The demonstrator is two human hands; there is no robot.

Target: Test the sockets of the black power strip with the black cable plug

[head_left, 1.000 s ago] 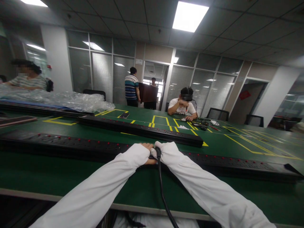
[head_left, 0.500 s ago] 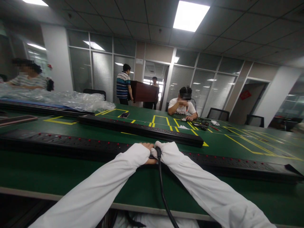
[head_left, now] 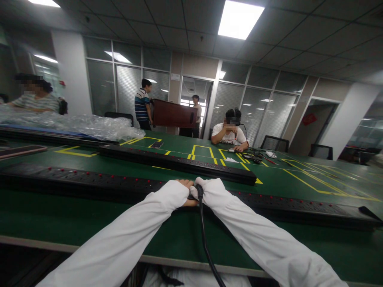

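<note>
A long black power strip (head_left: 113, 184) with a row of red-marked sockets lies across the green table in front of me. My left hand (head_left: 188, 188) is closed around the strip near its middle, fingers over the far side and thumb along the near side. Right beside it, my right hand (head_left: 197, 185) is closed on a black plug (head_left: 200, 193) at the strip's top. From the plug a thick black cable (head_left: 204, 235) runs down over the table's near edge. My hands and white sleeves cover the contact point, so whether the plug sits in a socket is hidden.
A second black power strip (head_left: 179, 163) lies farther back. Crumpled clear plastic wrap (head_left: 98, 126) sits at the left, near a phone (head_left: 22, 150). Yellow tape marks the green table (head_left: 167, 239). Across it sits a person (head_left: 229, 133) beside cables; two people carry a brown panel (head_left: 173, 113) behind.
My hands, the plug and the strip look unmoved. In the background, the two people and the brown panel have shifted left, with more of the panel out of the doorway.
</note>
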